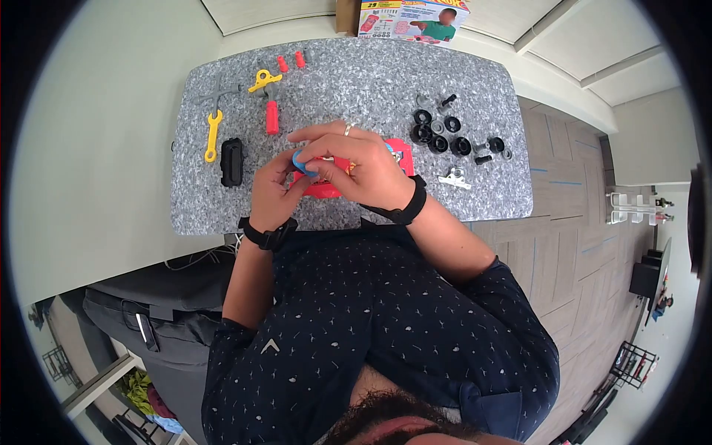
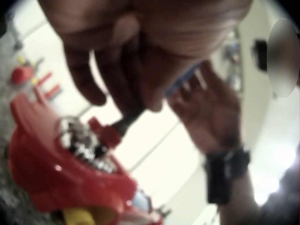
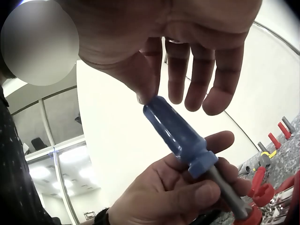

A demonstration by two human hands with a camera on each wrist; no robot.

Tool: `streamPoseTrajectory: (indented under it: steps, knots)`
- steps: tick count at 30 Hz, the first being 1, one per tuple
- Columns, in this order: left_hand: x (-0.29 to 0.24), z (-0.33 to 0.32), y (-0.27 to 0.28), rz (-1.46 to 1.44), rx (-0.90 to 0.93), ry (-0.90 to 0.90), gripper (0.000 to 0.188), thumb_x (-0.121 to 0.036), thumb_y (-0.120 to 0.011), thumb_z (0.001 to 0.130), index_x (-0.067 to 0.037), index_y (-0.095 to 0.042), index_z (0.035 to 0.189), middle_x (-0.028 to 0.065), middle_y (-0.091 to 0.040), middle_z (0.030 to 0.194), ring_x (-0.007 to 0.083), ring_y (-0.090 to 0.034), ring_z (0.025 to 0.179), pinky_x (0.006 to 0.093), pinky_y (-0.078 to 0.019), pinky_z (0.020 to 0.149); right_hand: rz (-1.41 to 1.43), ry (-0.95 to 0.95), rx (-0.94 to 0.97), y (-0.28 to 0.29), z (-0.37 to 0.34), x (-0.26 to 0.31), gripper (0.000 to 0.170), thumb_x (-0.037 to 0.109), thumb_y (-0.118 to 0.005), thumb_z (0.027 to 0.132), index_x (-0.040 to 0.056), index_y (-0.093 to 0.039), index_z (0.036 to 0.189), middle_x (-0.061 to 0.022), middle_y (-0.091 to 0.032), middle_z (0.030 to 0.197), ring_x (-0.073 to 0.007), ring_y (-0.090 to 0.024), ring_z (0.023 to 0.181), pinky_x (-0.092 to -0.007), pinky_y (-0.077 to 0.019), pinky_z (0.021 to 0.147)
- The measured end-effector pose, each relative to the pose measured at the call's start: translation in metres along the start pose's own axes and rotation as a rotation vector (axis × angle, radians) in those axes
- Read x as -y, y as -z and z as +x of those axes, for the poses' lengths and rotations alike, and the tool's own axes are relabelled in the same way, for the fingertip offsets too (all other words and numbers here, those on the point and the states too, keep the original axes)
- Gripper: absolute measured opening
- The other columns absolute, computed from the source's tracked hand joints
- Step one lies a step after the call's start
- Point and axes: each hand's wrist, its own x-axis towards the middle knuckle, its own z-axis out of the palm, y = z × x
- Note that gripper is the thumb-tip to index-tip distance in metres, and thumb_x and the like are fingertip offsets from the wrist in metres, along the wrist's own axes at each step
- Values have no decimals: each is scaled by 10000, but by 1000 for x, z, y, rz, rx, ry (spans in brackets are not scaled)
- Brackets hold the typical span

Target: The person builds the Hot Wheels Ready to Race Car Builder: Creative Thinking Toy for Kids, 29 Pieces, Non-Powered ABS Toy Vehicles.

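Tabletop (image 1: 348,81) is the big thing here, speckled gray, and the layout reads like I've split it so the middle belongs to my hands. Cardboard box (image 1: 415,18) stands past the far edge, so it isn't eating work space. Red toy car (image 2: 47,164) sits near my edge, right under my hands, probably because I can lean over it without stretching.

My right hand (image 1: 367,167) pinches the butt end of a blue screwdriver (image 3: 176,129) with thumb and finger, the rest hanging loose. Looks more like a twirling grip than a muscle grip tbh. My left hand (image 1: 273,191) has thumb and fingers round the gray shaft just below the collar, I'd say to stop it wobbling. The whole thing is tilted, tip down on the car.

Off to my left: yellow wrench (image 1: 213,137), red-handled hammer (image 1: 272,117), black tray-like part (image 1: 231,162), all easy to grab imo. Black wheels (image 1: 460,146) are bunched on my right, likely so they don't get mixed in with the tools.

Smallest bit: the red piece (image 2: 108,134) on the car where the shaft ends. Can't tell if there's a screw in it.
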Motion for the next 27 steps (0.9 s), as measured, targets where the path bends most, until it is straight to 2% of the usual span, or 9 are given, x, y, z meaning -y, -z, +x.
streamPoseTrajectory:
  steps: [5, 8, 11, 14, 17, 20, 23, 26, 27]
  knots:
    - [-5, 2, -3, 23, -15, -30, 405, 76, -766, 982, 31, -715, 1382, 115, -808, 1240, 180, -773, 1146, 340, -620, 1009, -8, 44, 25, -3, -4, -9, 252, 8, -838, 927, 66, -820, 1171, -124, -789, 1250, -335, -762, 1132, -436, -630, 920]
    - [-7, 1, -4, 8, -7, 14, 395, 80, -757, 986, 33, -720, 1377, 118, -808, 1230, 181, -775, 1138, 341, -619, 1004, -10, -50, 49, 2, -5, 0, 292, 2, -837, 925, 64, -828, 1210, -133, -782, 1255, -338, -757, 1151, -433, -629, 921]
    - [-3, 0, 0, 23, 22, 66, 398, 61, -759, 1000, 31, -712, 1394, 118, -808, 1220, 178, -773, 1129, 340, -618, 994, -18, -38, 14, 1, -5, 3, 308, 17, -857, 918, 62, -833, 1222, -126, -765, 1228, -334, -756, 1114, -425, -631, 907]
    - [-5, 0, -2, 18, 24, 27, 389, 42, -762, 1012, 29, -711, 1397, 116, -808, 1204, 174, -775, 1121, 334, -616, 981, -17, 32, -2, -3, -6, -5, 337, 44, -891, 901, 63, -834, 1232, -118, -738, 1192, -319, -750, 1044, -415, -634, 888]
    - [-5, 0, -3, 42, 27, -9, 364, 26, -763, 1018, 21, -724, 1380, 116, -817, 1192, 180, -786, 1110, 336, -619, 967, -29, -1, -2, -2, -7, -6, 326, 40, -886, 908, 55, -831, 1228, -122, -741, 1203, -328, -755, 1017, -419, -638, 894]
    - [-7, 2, -3, 74, 14, -7, 335, 12, -758, 1028, 15, -735, 1362, 113, -827, 1186, 184, -796, 1103, 339, -619, 963, 8, -179, 21, 1, -6, 5, 303, 27, -874, 919, 50, -825, 1217, -119, -754, 1210, -301, -764, 1013, -392, -643, 861]
    - [-1, 1, 0, 80, 24, 1, 308, -4, -753, 1038, 11, -741, 1345, 108, -832, 1189, 191, -801, 1103, 344, -617, 966, 63, -134, -46, -3, -6, 4, 272, 25, -872, 932, 48, -816, 1197, -101, -752, 1194, -246, -764, 967, -354, -639, 802]
    - [-2, 2, 2, 94, 67, -8, 289, -5, -746, 1042, 10, -742, 1331, 109, -832, 1183, 185, -801, 1103, 341, -616, 958, -97, 114, -39, -4, -3, -12, 268, 40, -890, 928, 53, -810, 1183, -88, -730, 1183, -188, -739, 890, -321, -622, 750]
    - [-5, 2, 2, 90, 82, 0, 292, 26, -737, 1038, 13, -735, 1330, 103, -816, 1211, 175, -779, 1136, 339, -606, 989, -64, 58, -25, -4, -4, -11, 264, 41, -890, 927, 53, -810, 1178, -90, -731, 1185, -187, -740, 882, -324, -622, 749]
